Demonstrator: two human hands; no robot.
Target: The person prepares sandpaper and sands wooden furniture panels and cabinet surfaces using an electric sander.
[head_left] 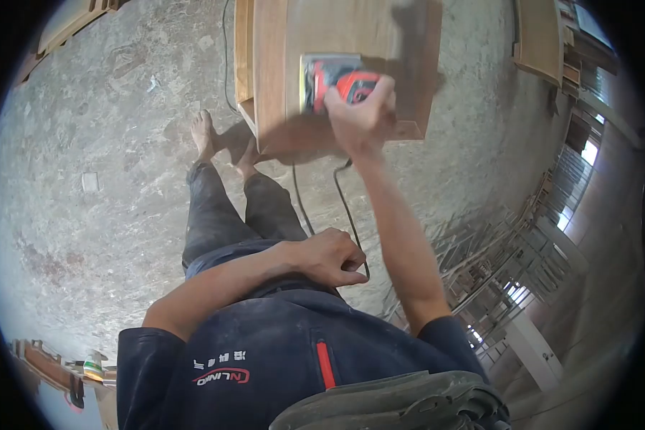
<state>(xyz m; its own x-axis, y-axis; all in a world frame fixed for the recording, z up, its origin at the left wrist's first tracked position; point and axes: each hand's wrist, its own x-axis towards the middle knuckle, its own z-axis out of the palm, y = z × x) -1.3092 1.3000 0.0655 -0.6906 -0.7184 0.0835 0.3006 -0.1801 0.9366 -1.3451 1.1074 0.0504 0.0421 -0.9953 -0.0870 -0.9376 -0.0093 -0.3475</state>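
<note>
My right hand (365, 118) is wrapped round a red and black electric sander (351, 84). The sander's flat pad lies on the top of a brown wooden panel (330, 32), close to its near end. My left hand (331, 256) is held in front of my waist with its fingers curled in; whatever is inside them, if anything, is hidden. A black power cord (345, 204) runs down past that hand and partly behind it, and I cannot tell whether the fingers grip it. Motion slightly blurs the right hand and the sander.
My bare foot (203, 135) stands on the stained concrete floor (115, 193), left of the wooden piece. Another wooden piece (539, 39) is at the upper right. Stacked metal frames (509, 251) lie along the right. A striped tub (93, 367) stands at the lower left.
</note>
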